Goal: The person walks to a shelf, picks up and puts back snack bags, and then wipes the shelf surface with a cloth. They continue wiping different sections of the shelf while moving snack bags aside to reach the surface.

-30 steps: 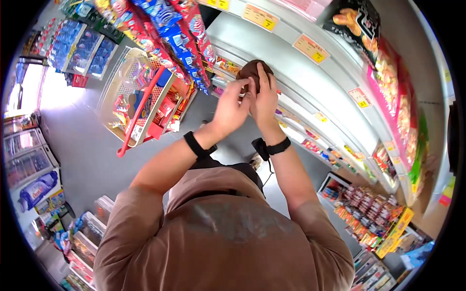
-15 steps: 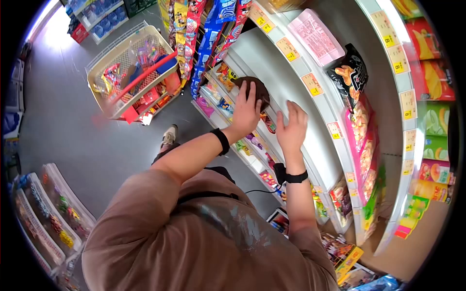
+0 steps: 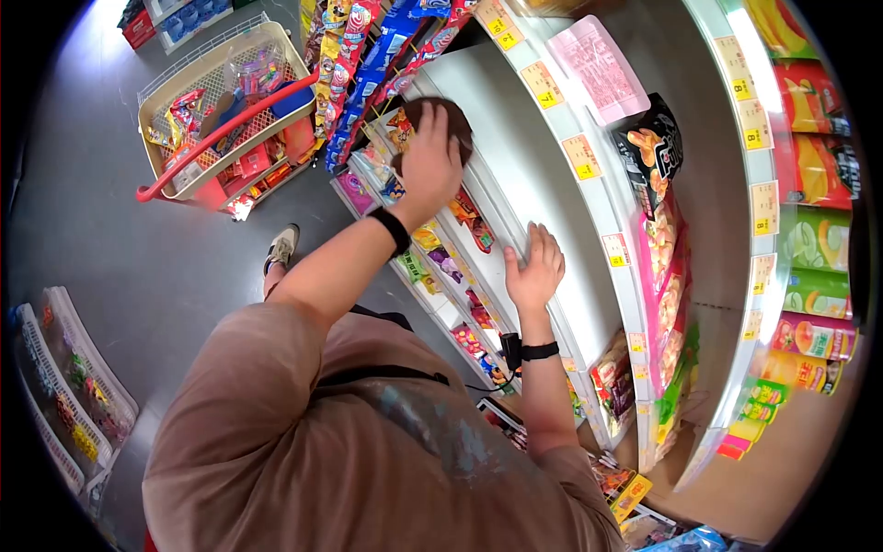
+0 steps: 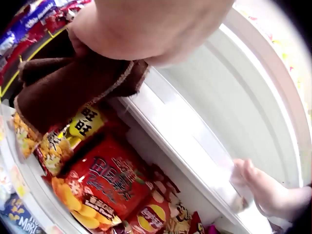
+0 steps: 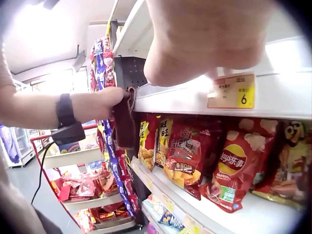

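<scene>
A dark brown cloth (image 3: 456,123) with a stitched pale edge lies at the far end of a white shelf (image 3: 515,156). My left hand (image 3: 432,167) holds it there, fingers over its top. In the left wrist view the folded cloth (image 4: 73,92) droops past the shelf's front edge, over the snack bags below. The right wrist view shows the cloth (image 5: 125,122) hanging from the left hand (image 5: 109,100); its thumb is hidden. My right hand (image 3: 535,271) rests at the shelf's front edge with straight fingers, holding nothing.
Red snack bags (image 5: 187,158) fill the shelf below. Packet strips (image 3: 382,64) hang beside the left hand. A basket cart (image 3: 221,120) with a red handle stands on the floor at left. A black snack bag (image 3: 651,147) and a pink package (image 3: 598,69) sit one shelf higher.
Both hands were together at the cloth, then parted. The left hand stays on the cloth, moving it toward the shelf's far end; the right hand came down to the shelf edge.
</scene>
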`<action>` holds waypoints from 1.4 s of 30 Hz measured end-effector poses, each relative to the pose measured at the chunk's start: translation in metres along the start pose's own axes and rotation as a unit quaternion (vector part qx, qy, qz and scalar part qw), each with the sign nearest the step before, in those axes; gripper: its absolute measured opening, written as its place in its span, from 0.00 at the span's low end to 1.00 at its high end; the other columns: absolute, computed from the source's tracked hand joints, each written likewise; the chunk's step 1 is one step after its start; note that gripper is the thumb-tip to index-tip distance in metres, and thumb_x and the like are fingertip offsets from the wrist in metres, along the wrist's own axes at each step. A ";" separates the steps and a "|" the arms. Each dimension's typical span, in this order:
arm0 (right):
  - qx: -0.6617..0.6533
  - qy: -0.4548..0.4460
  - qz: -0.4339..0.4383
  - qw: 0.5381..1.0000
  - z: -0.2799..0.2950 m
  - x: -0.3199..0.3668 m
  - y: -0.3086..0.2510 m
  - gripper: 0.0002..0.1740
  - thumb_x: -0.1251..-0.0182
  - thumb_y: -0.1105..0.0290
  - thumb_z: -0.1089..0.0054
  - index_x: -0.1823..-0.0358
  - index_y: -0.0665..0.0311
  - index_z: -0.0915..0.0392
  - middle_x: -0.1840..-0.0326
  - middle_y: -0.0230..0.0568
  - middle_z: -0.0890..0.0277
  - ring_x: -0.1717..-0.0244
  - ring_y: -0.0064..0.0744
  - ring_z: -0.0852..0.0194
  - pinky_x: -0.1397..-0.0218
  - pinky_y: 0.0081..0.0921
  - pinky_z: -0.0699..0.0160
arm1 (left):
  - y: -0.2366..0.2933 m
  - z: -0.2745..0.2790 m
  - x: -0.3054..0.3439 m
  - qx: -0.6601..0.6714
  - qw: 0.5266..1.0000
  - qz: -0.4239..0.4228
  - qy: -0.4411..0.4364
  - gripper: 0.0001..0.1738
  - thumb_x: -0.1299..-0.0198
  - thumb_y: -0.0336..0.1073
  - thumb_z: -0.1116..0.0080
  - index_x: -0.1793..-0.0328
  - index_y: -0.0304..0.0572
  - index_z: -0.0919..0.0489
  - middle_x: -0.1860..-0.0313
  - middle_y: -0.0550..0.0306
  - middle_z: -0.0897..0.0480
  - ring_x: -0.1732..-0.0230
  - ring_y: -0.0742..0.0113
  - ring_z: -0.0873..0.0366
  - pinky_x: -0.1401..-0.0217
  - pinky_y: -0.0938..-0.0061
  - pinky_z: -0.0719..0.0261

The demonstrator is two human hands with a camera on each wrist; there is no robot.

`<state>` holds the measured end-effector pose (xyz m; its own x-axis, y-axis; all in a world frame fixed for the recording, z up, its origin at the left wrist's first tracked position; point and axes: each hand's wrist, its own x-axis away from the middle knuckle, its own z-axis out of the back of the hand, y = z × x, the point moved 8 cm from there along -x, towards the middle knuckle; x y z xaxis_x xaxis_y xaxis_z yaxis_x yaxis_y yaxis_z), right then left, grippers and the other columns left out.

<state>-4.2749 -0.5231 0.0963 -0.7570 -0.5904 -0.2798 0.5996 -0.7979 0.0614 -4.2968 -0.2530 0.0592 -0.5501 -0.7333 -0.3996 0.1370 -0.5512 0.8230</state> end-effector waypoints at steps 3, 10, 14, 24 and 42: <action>0.000 0.006 0.008 1.000 0.001 -0.003 -0.002 0.37 0.37 0.44 0.43 0.32 0.57 0.32 0.31 0.45 0.33 0.30 0.48 0.40 0.28 0.48 0.49 | 0.020 -0.005 0.037 0.033 0.996 -0.024 -0.075 0.32 0.36 0.35 0.48 0.26 0.39 0.38 0.24 0.41 0.40 0.46 0.39 0.25 0.42 0.55 0.25; 0.003 0.014 0.016 1.000 0.004 -0.004 -0.006 0.36 0.39 0.44 0.40 0.35 0.58 0.30 0.32 0.46 0.32 0.31 0.48 0.39 0.29 0.46 0.46 | -0.007 0.004 -0.010 0.007 1.000 -0.025 0.004 0.31 0.35 0.36 0.49 0.25 0.42 0.38 0.24 0.45 0.40 0.43 0.39 0.25 0.41 0.57 0.24; -0.014 0.035 0.015 0.999 0.006 -0.006 -0.007 0.36 0.40 0.44 0.39 0.35 0.58 0.29 0.32 0.45 0.32 0.31 0.49 0.38 0.30 0.45 0.45 | -0.028 0.014 -0.054 -0.006 0.997 0.070 -0.034 0.28 0.32 0.38 0.54 0.26 0.42 0.38 0.24 0.45 0.40 0.33 0.43 0.31 0.36 0.59 0.28; -0.019 0.029 0.009 0.999 0.004 -0.006 -0.004 0.34 0.40 0.46 0.37 0.37 0.58 0.27 0.33 0.45 0.31 0.32 0.50 0.36 0.31 0.45 0.43 | -0.002 -0.008 0.022 0.036 0.995 0.016 -0.095 0.34 0.35 0.33 0.50 0.23 0.39 0.44 0.22 0.38 0.46 0.34 0.36 0.32 0.36 0.58 0.27; -0.032 0.017 0.002 0.999 0.006 -0.005 -0.006 0.33 0.40 0.47 0.37 0.38 0.58 0.28 0.32 0.44 0.31 0.33 0.48 0.34 0.35 0.44 0.37 | -0.042 0.008 -0.065 -0.021 0.999 0.016 -0.044 0.31 0.35 0.40 0.52 0.25 0.45 0.39 0.26 0.42 0.36 0.41 0.39 0.25 0.45 0.53 0.21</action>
<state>-4.2761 -0.5162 0.1033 -0.7461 -0.5885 -0.3114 0.6187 -0.7856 0.0022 -4.2734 -0.1792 0.0540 -0.6144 -0.7139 -0.3358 0.1884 -0.5461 0.8163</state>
